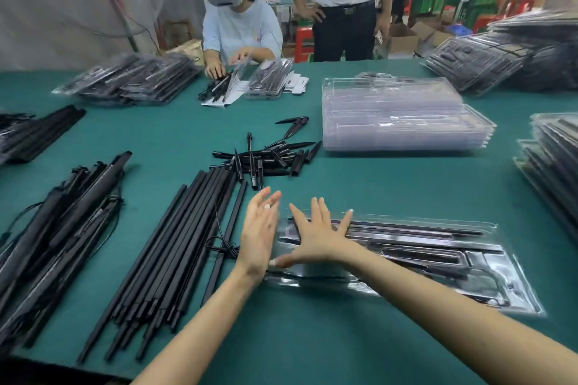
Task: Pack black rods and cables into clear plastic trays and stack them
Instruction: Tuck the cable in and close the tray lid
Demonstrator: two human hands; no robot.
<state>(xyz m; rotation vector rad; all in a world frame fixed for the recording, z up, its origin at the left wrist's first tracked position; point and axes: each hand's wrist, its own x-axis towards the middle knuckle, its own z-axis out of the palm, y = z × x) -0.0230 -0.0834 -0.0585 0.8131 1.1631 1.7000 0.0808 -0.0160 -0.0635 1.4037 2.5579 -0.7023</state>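
Hands: our right hand (316, 236) lies flat with fingers spread, pressing on the left end of the filled tray (406, 262); our left hand (259, 234) is open, fingers straight and together, edge-on just beside that same end, holding nothing.
Tray: it lies on the worktop (312, 337) right under our right palm, its long axis running left to right and tilting a little away to the right; black parts show through the clear plastic.
Key relation: both hands sit at the tray's left end, so most of its length stretches off to our right; we judge the right hand is the one placed to lift or slide it, the left to steady the near end.
Rods: a fan of long rods (175, 247) lies just left of our left hand, with a tied cable (223, 248) on top of them, touching nothing of the tray.
Left edge: sleeved bundles (62, 222) lie further left.
Middle: a loose heap of short pieces (269, 158) sits beyond the hands.
Empty trays: a clear stack (403, 117) stands beyond and right of the heap.
Packed stacks: one (550, 172) at the right edge looks the likeliest place to set this tray; the path there seems open.
Far side: another person (239, 28) works across the worktop.
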